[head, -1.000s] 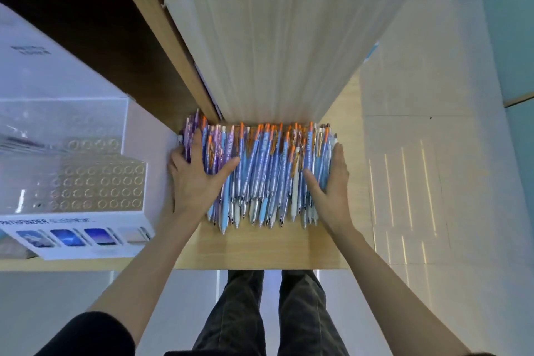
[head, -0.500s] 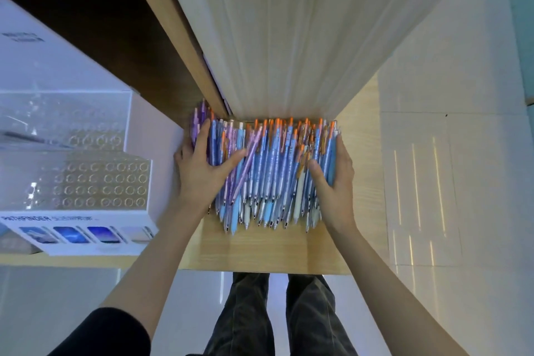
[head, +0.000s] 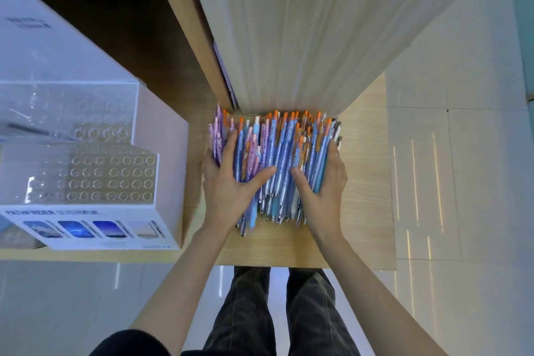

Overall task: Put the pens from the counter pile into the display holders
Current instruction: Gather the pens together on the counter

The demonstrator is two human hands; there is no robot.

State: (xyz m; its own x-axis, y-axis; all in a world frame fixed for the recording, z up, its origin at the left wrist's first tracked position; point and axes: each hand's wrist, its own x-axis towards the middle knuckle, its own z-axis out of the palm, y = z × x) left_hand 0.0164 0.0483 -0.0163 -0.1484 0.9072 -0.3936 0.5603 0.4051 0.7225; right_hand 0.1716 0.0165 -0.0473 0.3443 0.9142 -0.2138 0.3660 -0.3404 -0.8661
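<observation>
A dense pile of pens [head: 277,153] lies in the middle of the frame on a light wooden surface [head: 365,182]. The pens lie roughly parallel. Their orange and pink clicker ends point toward the top of the frame and their tips toward the bottom. Most barrels are blue, with a band of pink and lilac ones along the left edge. The far ends of the pens sit close to the base of a pale wood-grain cabinet [head: 303,37] that fills the upper middle of the frame.

Both hands clasp the pile from opposite sides. The left hand [head: 228,185] cups the left edge, with one finger lying straight along the top of the pens and the thumb stretched across them toward the centre. The right hand [head: 320,185] wraps the right edge, fingers curved down its side and thumb laid over the top toward the left thumb. The two thumb tips are near each other but apart.

At the left of the frame, well apart from the pile, stands a clear stepped display holder [head: 95,179] with rows of round holes. It is set in a white box [head: 161,136] whose front is printed PATHFINDER. Dark trousers [head: 260,312] show at the bottom, above a pale tiled floor [head: 476,153].
</observation>
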